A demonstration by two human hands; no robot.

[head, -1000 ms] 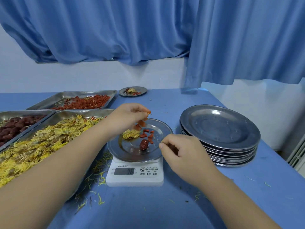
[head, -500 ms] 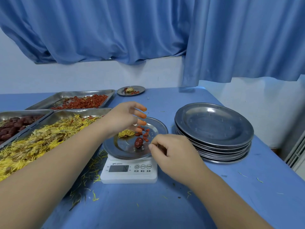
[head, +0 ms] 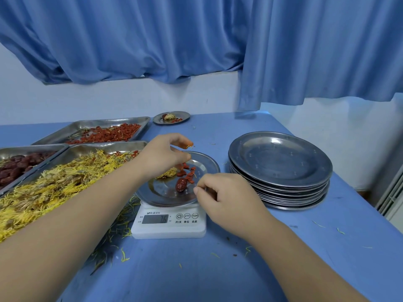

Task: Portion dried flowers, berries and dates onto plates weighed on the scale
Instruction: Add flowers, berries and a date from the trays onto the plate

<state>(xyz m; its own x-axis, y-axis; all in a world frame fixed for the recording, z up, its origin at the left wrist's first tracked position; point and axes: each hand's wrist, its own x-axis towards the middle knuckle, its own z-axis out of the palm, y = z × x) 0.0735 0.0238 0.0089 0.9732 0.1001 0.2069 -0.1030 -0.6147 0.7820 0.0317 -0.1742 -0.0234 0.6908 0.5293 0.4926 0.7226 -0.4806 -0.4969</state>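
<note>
My left hand (head: 163, 154), spread a moment ago, has closed again, pinching berries (head: 188, 144) over the plate (head: 209, 164) on the scale (head: 169, 227): portion unfinished, I judge. Right hand (head: 226, 197) curled by the near rim; contents hidden.

Date (head: 181, 185), berries (head: 190, 175), perhaps flowers (head: 168, 173) on plate (head: 161, 192)

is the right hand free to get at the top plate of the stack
Likely yes: the right hand is by the scale, the stack of plates just beside it, top bare, nothing between.
</note>
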